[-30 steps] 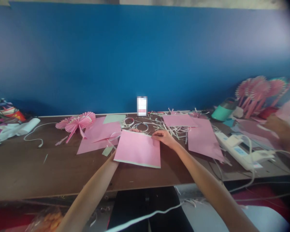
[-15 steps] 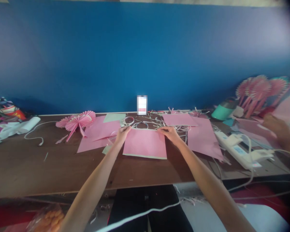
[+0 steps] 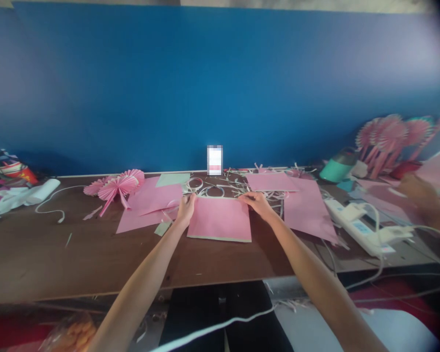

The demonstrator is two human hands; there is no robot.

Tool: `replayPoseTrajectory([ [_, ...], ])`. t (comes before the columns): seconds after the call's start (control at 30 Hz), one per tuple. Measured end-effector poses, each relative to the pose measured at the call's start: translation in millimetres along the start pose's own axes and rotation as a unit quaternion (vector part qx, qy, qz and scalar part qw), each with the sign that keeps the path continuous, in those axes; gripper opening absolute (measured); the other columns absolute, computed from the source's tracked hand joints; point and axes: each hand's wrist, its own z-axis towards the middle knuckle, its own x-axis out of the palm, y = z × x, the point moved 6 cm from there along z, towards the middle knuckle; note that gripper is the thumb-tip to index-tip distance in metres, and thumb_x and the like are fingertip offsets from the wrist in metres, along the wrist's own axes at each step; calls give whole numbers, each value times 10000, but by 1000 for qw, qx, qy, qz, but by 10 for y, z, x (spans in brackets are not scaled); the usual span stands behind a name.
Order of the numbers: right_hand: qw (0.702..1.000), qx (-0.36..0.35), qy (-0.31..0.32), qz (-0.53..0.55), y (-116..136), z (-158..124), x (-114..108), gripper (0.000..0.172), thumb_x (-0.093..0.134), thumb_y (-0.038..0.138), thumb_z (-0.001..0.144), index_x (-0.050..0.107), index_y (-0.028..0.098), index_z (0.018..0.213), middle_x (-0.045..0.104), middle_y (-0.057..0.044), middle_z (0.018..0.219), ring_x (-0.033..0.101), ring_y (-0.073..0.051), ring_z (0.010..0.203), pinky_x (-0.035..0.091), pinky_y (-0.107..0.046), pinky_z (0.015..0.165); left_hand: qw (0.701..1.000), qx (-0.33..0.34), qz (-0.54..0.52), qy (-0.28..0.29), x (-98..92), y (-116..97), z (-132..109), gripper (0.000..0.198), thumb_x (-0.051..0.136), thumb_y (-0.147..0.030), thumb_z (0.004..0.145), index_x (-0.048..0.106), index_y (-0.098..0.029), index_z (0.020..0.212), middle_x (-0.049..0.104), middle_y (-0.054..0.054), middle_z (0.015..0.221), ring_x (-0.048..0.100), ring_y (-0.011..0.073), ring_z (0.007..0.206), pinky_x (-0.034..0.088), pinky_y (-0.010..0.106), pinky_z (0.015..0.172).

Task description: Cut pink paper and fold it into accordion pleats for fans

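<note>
A pink paper sheet [image 3: 219, 221] lies on the table in front of me, with pale strips along its near and far edges. At its far left corner my left hand [image 3: 187, 208] is closed, fingertips pinching the paper's edge. My right hand [image 3: 257, 201] pinches the far right corner between thumb and fingers. Beyond the sheet are two rolls of tape, one of them a pale ring [image 3: 194, 184], among scattered pale paper strips [image 3: 232, 185]. Larger pink sheets lie on either side, one on the left [image 3: 135, 220] and one on the right [image 3: 306, 208].
Pleated pink paper fans [image 3: 119, 188] lie at left near a white cable. A lit phone [image 3: 215, 160] leans on the blue partition. At right are a white power strip [image 3: 359, 227], a green-and-black container [image 3: 337, 168], more fans [image 3: 388, 137] and another person's blurred hand [image 3: 418, 193].
My left hand has turned more upright and drawn slightly nearer to me at the corner. My right hand keeps its place. The other person's hand at right shifts a little.
</note>
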Motion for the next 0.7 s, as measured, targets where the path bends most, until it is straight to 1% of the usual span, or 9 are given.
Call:
replayPoseTrajectory([
  [0.1, 998, 16, 21, 51, -16, -20, -10, 410, 538, 553, 783, 681, 169, 783, 610, -23, 633, 484, -116, 511, 347, -232, 457, 999, 9, 7, 30, 20, -29, -3, 443, 466, -540, 809, 325, -192, 573, 227, -54, 540, 245, 88, 503, 191, 246, 494],
  [0.2, 988, 37, 89, 120, -9, -57, 66, 529, 404, 604, 841, 667, 154, 746, 631, -61, 652, 535, -132, 527, 402, -253, 487, 996, 18, 22, 86, 81, -83, -43, 435, 459, -553, 815, 389, -184, 596, 273, -49, 548, 277, 92, 515, 208, 242, 508],
  [0.27, 980, 37, 142, 134, 36, -90, 162, 548, 375, 611, 849, 668, 147, 852, 648, -76, 696, 555, -135, 529, 403, -248, 468, 990, 23, 35, 132, 145, -127, -89, 424, 458, -548, 821, 443, -176, 618, 341, -41, 557, 325, 100, 532, 239, 238, 524],
  [0.33, 980, 20, 169, 107, 113, -119, 263, 507, 440, 587, 830, 649, 152, 985, 665, -78, 771, 578, -140, 564, 390, -229, 450, 984, 38, 47, 165, 202, -182, -135, 419, 456, -538, 828, 488, -167, 636, 418, -28, 582, 382, 112, 564, 275, 238, 547],
  [0.43, 984, -19, 179, 13, 250, -155, 421, 419, 635, 479, 738, 654, 166, 1016, 681, -60, 821, 600, -150, 657, 427, -228, 534, 979, 56, 65, 184, 264, -237, -178, 426, 449, -528, 834, 549, -153, 660, 517, -3, 629, 457, 138, 611, 321, 245, 573],
  [0.47, 984, -30, 177, -3, 291, -164, 467, 417, 657, 445, 726, 648, 173, 1042, 686, -51, 824, 606, -157, 691, 444, -239, 584, 978, 56, 67, 188, 279, -241, -186, 426, 448, -526, 835, 576, -148, 684, 552, 7, 658, 485, 148, 633, 341, 250, 587],
  [0.53, 984, -36, 173, -26, 335, -174, 529, 393, 633, 416, 750, 644, 181, 1064, 686, -33, 772, 603, -158, 680, 447, -254, 614, 978, 51, 62, 193, 294, -233, -192, 414, 460, -518, 833, 627, -145, 769, 617, 26, 753, 540, 173, 708, 386, 267, 645],
  [0.6, 984, -38, 168, -38, 344, -172, 538, 332, 624, 399, 753, 667, 174, 994, 682, -30, 741, 601, -158, 664, 445, -258, 615, 979, 32, 48, 196, 282, -206, -187, 418, 464, -521, 831, 647, -146, 840, 647, 41, 835, 567, 193, 780, 413, 287, 706],
  [0.7, 988, -55, 143, -35, 337, -146, 442, 244, 618, 377, 750, 686, 172, 864, 686, -45, 810, 612, -172, 739, 454, -264, 661, 975, -8, 23, 221, 247, -169, -175, 440, 454, -538, 830, 645, -146, 884, 652, 53, 881, 573, 201, 832, 427, 305, 751],
])
